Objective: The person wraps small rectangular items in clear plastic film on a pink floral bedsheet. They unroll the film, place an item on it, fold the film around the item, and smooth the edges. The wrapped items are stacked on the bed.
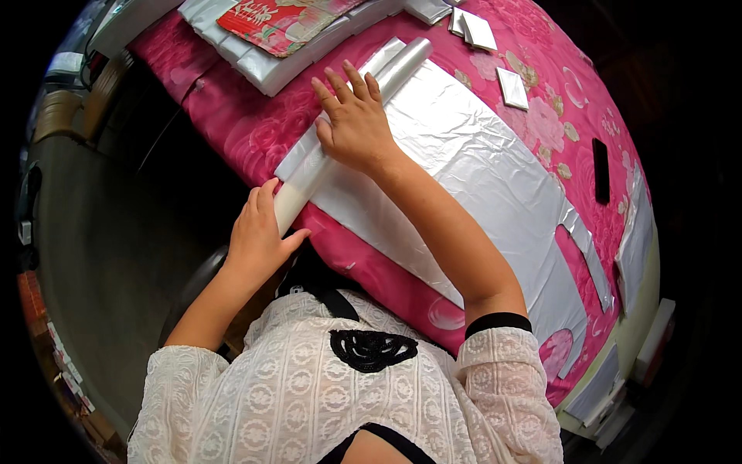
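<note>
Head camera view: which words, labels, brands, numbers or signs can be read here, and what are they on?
Flat red sheet with floral print: large pale characters show, but I won't copy the wording.
Shiny silvery roll of thin sheeting: no writing visible.
Small white rectangular packet: no writing I can make out.
Reddish and white items by the left edge: too small and blurred to read.

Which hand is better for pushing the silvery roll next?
Probably the right hand: it lies spread across the roll, nearer its middle, while the left hand is at its near end.
</note>
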Demonstrator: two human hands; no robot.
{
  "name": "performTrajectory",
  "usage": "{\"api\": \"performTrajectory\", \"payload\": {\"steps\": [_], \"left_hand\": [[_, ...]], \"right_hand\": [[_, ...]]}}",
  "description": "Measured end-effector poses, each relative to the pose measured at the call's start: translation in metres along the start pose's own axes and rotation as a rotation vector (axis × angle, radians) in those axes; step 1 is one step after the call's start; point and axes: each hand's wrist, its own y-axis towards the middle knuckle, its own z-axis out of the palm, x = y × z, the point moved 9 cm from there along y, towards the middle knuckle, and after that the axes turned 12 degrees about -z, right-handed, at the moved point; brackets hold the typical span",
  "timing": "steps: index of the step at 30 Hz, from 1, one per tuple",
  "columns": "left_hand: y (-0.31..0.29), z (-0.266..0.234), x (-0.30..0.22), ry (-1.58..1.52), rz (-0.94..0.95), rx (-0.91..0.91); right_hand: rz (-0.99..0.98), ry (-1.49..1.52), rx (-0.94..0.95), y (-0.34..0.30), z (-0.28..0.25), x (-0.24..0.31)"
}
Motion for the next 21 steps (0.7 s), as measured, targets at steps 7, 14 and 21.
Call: {"api": "performTrajectory", "payload": {"steps": [7,14,21], "left_hand": [[-0.018,0.038,0.009,-1.070,-0.367,0.739],[-0.073,0.053,-0.071,-1.725,-0.297,1.732],[-0.030,0.087,-0.064,-0.799,-0.226,0.823]], "right_hand": [[0.662,0.688,-0.743,-0.051,-0.027,-0.041],[0.721,1.728,-0.929,-0.082,-0.065,-0.025],[0.826,1.300,-0.897,-0.146,-0.067,-0.021]]}}
